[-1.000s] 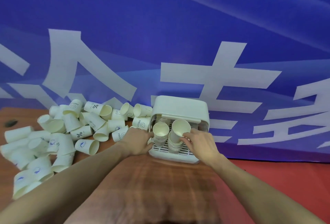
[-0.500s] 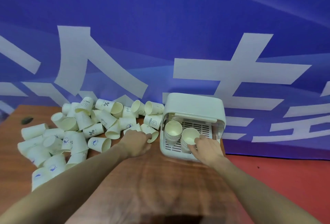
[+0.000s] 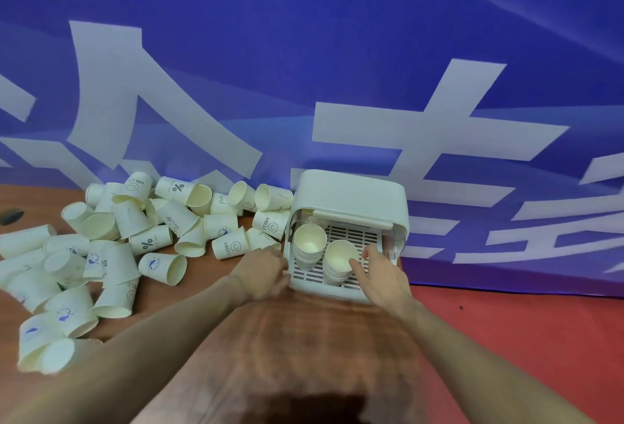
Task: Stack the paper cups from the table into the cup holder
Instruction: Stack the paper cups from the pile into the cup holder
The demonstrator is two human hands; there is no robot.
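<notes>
Backdrop: a blue banner (image 3: 304, 52) with large white characters stands behind the work area. Wooden table (image 3: 270, 356) runs from it toward me. Loose paper cups (image 3: 135, 241) lie heaped on the table's left half, most on their sides, some overlapping; a great many remain unstacked, so I judge the task far from complete.

Cup holder (image 3: 349, 202): white box, hood raised at the rear, slatted tray exposed, standing at the table's right edge against the banner. Inside are two nested columns: left stack (image 3: 310, 243) and right stack (image 3: 341, 256), standing just beside each other.

My left hand (image 3: 261, 273) rests against the holder's near-left corner, fingers loosely curled, apparently holding nothing; whether it grips the rim I cannot tell. My right hand (image 3: 381, 276) lies at the right stack, fingers spread and fairly straight, tips at the top cup's rim, not pinching.

Recommendation for the step in hand: press the top cup straight down until its rim sits level, keep the holder braced with the left hand, and avoid nudging the neighbouring column
</notes>
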